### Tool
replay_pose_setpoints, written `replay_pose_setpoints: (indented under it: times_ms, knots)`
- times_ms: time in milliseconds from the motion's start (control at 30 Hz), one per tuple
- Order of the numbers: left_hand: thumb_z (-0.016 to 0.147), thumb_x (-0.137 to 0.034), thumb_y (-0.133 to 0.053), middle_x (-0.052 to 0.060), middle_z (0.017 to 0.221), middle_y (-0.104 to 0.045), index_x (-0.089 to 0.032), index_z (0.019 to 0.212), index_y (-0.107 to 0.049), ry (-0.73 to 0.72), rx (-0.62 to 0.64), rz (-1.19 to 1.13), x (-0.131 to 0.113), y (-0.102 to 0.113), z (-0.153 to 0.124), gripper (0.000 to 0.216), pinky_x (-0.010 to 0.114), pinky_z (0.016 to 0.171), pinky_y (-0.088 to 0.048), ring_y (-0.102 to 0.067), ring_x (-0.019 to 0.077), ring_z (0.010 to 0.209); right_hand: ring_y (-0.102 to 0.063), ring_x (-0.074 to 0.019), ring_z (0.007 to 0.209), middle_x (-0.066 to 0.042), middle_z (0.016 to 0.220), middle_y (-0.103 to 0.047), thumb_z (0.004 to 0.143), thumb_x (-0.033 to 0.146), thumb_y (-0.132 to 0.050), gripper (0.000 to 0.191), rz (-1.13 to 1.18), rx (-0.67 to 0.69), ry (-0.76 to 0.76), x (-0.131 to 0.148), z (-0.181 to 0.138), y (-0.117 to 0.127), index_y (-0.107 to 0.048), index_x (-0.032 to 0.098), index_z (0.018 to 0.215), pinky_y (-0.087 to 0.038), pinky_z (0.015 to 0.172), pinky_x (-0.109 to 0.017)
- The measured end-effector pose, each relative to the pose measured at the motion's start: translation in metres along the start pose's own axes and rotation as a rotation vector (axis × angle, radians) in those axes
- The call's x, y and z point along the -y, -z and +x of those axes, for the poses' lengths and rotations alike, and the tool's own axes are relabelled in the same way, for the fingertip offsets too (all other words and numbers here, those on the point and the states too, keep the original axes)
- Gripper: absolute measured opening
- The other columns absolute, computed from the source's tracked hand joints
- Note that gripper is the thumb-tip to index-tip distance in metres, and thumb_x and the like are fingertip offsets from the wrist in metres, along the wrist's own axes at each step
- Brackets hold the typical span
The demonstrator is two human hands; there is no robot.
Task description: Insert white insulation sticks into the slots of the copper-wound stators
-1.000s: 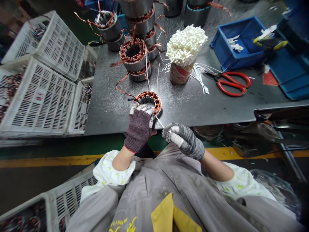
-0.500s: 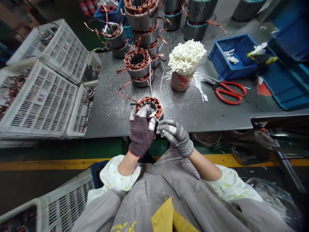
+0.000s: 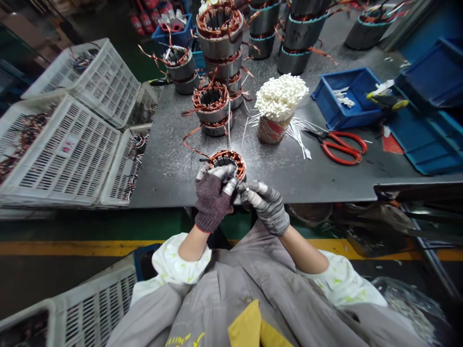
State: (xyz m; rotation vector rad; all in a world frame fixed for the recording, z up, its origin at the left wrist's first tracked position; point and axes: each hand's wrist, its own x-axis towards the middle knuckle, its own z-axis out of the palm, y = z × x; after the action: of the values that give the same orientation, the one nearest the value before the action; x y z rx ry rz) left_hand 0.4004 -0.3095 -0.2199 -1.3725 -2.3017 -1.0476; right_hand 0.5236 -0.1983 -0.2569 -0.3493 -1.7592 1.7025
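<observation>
A round motor stator with copper windings lies at the near edge of the dark metal table. My left hand, in a dark knitted glove, grips its near side with fingers curled over the rim. My right hand, in a grey glove, is pinched against the stator's near right side on a thin white cable tie, mostly hidden. Two white tie tails stick up from the windings.
A cup packed with white cable ties stands mid-table, loose ties beside it. Red scissors lie to the right, blue bins behind. Stacked stators fill the back. White slatted crates stand left of the table.
My right hand, which had drawn a cable tie out to the right a second ago, has come back in against the stator. The left hand keeps its grip.
</observation>
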Motion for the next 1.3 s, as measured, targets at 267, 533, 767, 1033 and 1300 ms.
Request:
replay_pose_setpoints:
  times_ms: [267,533,767,1033,1300]
  knots:
    - [0.096,-0.022,-0.059,0.005,0.111,-0.077,-0.023,0.114,-0.068,-0.239,-0.062,0.011,0.004,-0.002,0.003,0.021,0.048,0.113,-0.041,-0.068,0.023,0.117,-0.068,-0.0169,0.072,-0.002,0.081,-0.075,0.082,0.046,-0.073,0.025,-0.047,-0.093,-0.24,0.017,0.011,0.004,-0.071,0.022,0.086,-0.059,0.069,-0.031]
    - [0.096,-0.026,-0.059,0.005,0.113,-0.077,-0.024,0.119,-0.066,-0.268,0.004,-0.013,0.007,0.003,0.0,0.024,0.047,0.115,-0.041,-0.067,0.0223,0.119,-0.067,-0.0192,0.073,-0.003,0.083,-0.076,0.089,0.044,-0.064,0.024,-0.314,-0.02,-0.128,0.007,0.021,0.006,-0.075,0.023,0.091,-0.057,0.072,-0.034]
    - [0.096,-0.028,-0.058,0.007,0.115,-0.075,-0.024,0.116,-0.069,-0.299,0.048,-0.014,0.009,0.003,-0.001,0.023,0.049,0.112,-0.043,-0.064,0.025,0.122,-0.066,-0.0243,0.088,-0.011,0.097,-0.076,0.096,0.042,-0.056,0.032,-0.898,0.177,0.275,0.02,0.032,0.021,-0.08,0.02,0.095,-0.052,0.083,-0.038]
    - [0.096,-0.029,-0.061,0.005,0.114,-0.075,-0.024,0.107,-0.071,-0.153,0.012,-0.013,0.002,-0.003,0.0,0.016,0.047,0.112,-0.043,-0.062,0.0251,0.124,-0.065,-0.0213,0.082,-0.005,0.086,-0.068,0.103,0.043,-0.045,0.039,-0.574,-0.228,0.259,0.057,0.027,0.033,-0.069,0.024,0.079,-0.054,0.079,-0.038]
    - [0.097,-0.025,-0.059,0.01,0.129,-0.07,-0.021,0.121,-0.064,-0.22,0.041,0.039,0.01,-0.001,-0.01,0.024,0.052,0.118,-0.04,-0.055,0.027,0.137,-0.065,-0.0173,0.082,-0.004,0.093,-0.071,0.093,0.049,-0.063,0.03,-0.166,0.287,-0.122,0.041,0.039,0.028,-0.071,0.022,0.088,-0.055,0.078,-0.032]
